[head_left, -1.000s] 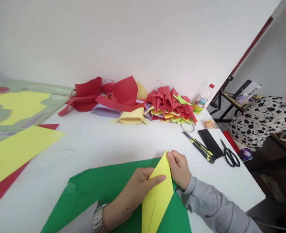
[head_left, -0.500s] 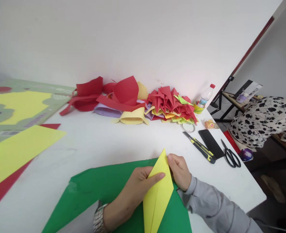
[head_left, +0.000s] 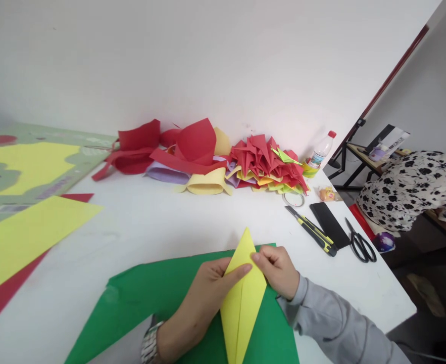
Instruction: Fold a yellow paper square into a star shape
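Note:
A yellow folded paper (head_left: 241, 308), kite-shaped with a crease down its middle, is held upright between both hands. My left hand (head_left: 207, 290) is closed on its left edge, thumb across the front and fingers behind. With thumb and bent fingers, my right hand (head_left: 279, 270) pinches its upper right edge; the fingertips behind the paper are hidden. Under the hands lies a green sheet (head_left: 147, 288) on the white table (head_left: 162, 222).
Along the wall stand red paper shapes (head_left: 196, 141) and a pile of folded red stars (head_left: 260, 156). To the right are a bottle (head_left: 319, 154), a utility knife (head_left: 313, 230), a black strip (head_left: 329, 225) and scissors (head_left: 360, 242). Yellow sheets (head_left: 37, 232) lie left. Another person (head_left: 412, 187) bends beyond the table.
The yellow paper has shifted slightly left, its tip included. My right thumb has moved from the paper's edge onto its front. My left hand keeps its hold.

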The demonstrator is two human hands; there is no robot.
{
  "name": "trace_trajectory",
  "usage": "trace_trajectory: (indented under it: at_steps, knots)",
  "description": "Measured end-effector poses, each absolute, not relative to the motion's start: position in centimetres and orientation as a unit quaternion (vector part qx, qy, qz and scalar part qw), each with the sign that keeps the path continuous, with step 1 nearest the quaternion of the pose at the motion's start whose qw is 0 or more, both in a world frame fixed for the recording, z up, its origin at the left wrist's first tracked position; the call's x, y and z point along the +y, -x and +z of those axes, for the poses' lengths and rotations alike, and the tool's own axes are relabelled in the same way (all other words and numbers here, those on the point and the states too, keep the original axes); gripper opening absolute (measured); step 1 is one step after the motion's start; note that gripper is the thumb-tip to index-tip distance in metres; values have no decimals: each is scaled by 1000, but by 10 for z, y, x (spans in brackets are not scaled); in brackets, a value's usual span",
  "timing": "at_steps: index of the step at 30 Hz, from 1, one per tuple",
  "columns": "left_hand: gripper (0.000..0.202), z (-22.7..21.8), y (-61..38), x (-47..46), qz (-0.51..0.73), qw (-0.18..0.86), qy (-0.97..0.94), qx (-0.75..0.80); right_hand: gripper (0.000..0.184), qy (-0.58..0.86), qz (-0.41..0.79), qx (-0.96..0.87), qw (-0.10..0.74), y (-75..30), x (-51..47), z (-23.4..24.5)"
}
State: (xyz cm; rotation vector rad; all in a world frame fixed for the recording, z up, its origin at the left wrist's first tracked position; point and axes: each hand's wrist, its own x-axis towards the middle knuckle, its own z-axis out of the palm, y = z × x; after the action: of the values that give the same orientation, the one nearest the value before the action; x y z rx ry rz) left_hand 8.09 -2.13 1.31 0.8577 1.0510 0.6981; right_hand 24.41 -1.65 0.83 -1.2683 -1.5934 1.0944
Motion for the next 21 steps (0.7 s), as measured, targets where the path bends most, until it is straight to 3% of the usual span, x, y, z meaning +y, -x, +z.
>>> trace_trajectory:
  at_steps: [8, 13, 21]
  knots:
    - [42, 12, -76, -16, 335, 718, -398, 462, 61, 487, 484, -622, 377, -244, -17, 5]
    - [44, 14, -77, -14, 349, 715, -386, 467, 63, 501, 437, -641, 384, -244, -15, 9]
    - [43, 13, -74, -9, 369, 710, -373, 470, 65, 490, 506, -633, 321, -249, -14, 4]
